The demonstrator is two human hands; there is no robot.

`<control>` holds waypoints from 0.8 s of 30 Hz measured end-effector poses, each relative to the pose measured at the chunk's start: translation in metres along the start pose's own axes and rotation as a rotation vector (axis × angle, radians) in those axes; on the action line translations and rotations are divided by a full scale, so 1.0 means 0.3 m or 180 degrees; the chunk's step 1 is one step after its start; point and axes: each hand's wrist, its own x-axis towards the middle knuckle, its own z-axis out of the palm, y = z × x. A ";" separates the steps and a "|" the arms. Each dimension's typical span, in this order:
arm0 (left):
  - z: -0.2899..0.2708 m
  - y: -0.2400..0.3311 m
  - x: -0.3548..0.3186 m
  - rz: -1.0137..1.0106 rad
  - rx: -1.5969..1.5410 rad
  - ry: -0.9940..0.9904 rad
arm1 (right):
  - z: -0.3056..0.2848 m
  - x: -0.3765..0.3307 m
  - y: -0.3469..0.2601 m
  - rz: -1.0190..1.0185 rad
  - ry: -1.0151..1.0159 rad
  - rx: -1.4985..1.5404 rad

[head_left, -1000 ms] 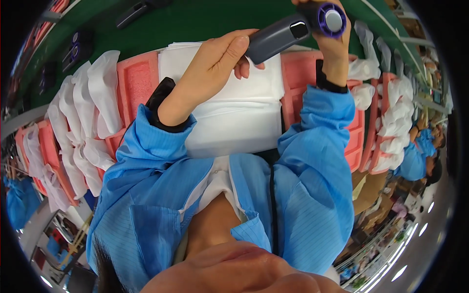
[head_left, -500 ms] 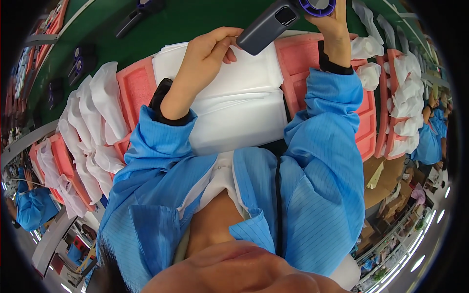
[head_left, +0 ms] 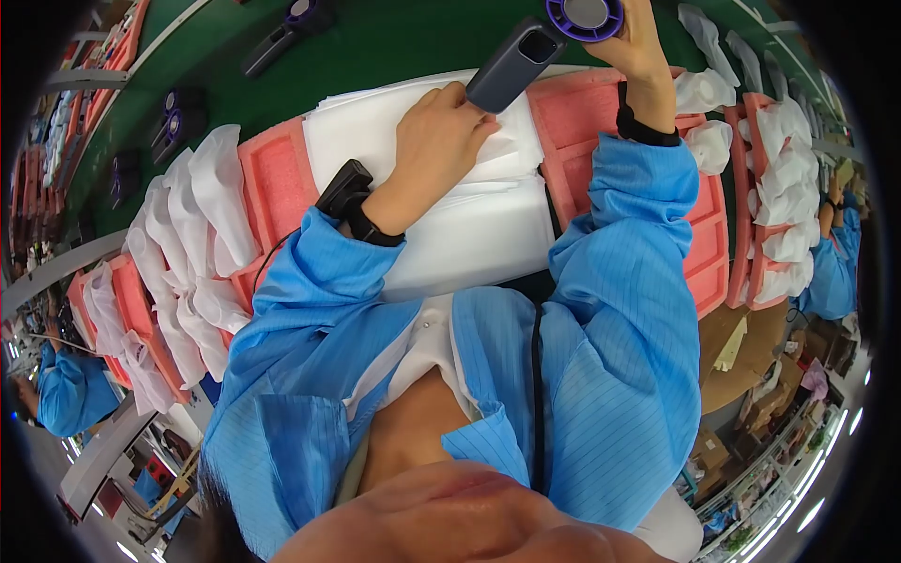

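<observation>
My right hand (head_left: 635, 45) is wrapped around the head end of a dark grey handheld device (head_left: 516, 66) with a round, purple-rimmed head, held above the bench. The handle slants down to the left; its exact kind is unclear. Below the handle's end, my left hand (head_left: 441, 136) rests on a stack of thin white packing sheets (head_left: 460, 239). Its fingers are curled and pinch the top sheet, which puckers beside the thumb. Part of the grip is hidden behind the knuckles.
Pink foam trays (head_left: 277, 174) flank the stack, many holding white-wrapped items (head_left: 221, 192). More dark devices (head_left: 272, 49) lie on the green bench top (head_left: 375, 38) at the far left. Co-workers in blue (head_left: 831, 272) are at both sides.
My left hand has left the handle's end and moved right and down onto the white sheets, its fingers now curled. The device in my right hand has shifted slightly, its handle tilting steeper.
</observation>
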 end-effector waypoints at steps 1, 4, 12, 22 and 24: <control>-0.004 -0.002 0.002 0.0018 0.0000 -0.0003 | -0.009 -0.004 0.002 -0.0002 -0.0002 -0.0025; -0.032 -0.019 0.009 -0.0598 -0.0980 -0.0189 | -0.018 -0.003 0.038 -0.0016 -0.0001 -0.0087; -0.132 -0.085 0.044 -0.0766 -0.1587 0.0108 | -0.076 -0.035 0.030 -0.0090 0.0334 -0.0138; -0.172 -0.041 0.057 -0.0877 -0.1624 0.0510 | -0.027 -0.018 0.048 0.0126 0.0822 -0.0006; -0.175 -0.040 0.057 -0.0938 -0.1733 0.0563 | 0.009 -0.007 0.076 0.0095 0.0881 0.0078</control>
